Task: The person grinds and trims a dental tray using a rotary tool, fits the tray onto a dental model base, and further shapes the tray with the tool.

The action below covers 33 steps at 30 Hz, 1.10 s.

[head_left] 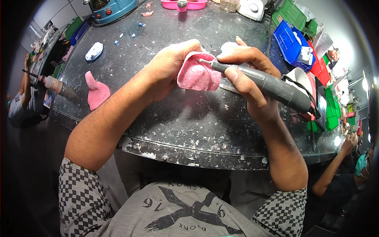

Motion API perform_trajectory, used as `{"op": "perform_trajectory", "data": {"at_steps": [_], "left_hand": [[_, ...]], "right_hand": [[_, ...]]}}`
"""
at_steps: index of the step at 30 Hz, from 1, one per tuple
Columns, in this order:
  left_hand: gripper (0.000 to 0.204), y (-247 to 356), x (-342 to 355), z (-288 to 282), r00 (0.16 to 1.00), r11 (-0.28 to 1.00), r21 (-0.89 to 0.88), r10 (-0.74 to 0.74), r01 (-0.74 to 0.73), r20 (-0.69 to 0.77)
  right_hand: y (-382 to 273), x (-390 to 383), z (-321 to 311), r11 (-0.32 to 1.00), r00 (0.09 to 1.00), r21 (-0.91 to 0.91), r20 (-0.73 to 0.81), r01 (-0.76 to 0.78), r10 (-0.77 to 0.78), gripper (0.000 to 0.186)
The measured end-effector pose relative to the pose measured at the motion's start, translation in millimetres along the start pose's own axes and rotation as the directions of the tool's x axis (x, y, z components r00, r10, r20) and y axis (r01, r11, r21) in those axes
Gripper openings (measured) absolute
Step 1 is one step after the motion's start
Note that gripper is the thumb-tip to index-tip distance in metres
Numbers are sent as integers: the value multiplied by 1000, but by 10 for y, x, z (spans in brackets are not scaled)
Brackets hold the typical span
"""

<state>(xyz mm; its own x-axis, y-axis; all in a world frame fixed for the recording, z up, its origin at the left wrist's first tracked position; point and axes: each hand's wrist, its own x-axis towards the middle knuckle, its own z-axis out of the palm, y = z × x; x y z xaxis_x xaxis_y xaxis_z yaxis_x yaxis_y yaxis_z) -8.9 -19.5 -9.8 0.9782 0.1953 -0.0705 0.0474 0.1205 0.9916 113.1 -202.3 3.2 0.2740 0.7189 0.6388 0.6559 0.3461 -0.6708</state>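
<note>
A pink perforated dental impression tray (195,78) is held up over the bench in my left hand (169,65), the fingers wrapped round its left side and partly hidden behind it. In my right hand (252,79) is a dark grey rotary handpiece (276,85), gripped like a pen. Its thin metal tip reaches over the tray's inner surface near the upper rim; whether it touches, I cannot tell. Beneath the handpiece a ridged metal piece (229,88) shows in part. To the left of my left forearm lies a second pink tray (97,94) with an upright handle.
The dark bench (177,118) is speckled with white bits. A white-and-blue lump (94,51) lies at left, a blue machine (112,11) and pink dish (183,4) at the back. Blue bins (290,45) and green ones line the right. Other people work at both sides.
</note>
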Motion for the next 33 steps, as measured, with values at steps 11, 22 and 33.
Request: {"op": "perform_trajectory", "data": {"at_steps": [11,22,33], "left_hand": [[14,-23,-9,-21,999,998,42,48,-49,26],[18,-76,28,-60,1000,1000,3,26,-26,7],[11,-78,19,-73,986,968,190,153,-164,71]], "right_hand": [[11,-5,-5,1000,1000,-19,8,-24,24,26],[-15,1,11,998,998,9,8,-57,57,24],[-47,-24,8,963,978,175,23,-207,206,24]]}}
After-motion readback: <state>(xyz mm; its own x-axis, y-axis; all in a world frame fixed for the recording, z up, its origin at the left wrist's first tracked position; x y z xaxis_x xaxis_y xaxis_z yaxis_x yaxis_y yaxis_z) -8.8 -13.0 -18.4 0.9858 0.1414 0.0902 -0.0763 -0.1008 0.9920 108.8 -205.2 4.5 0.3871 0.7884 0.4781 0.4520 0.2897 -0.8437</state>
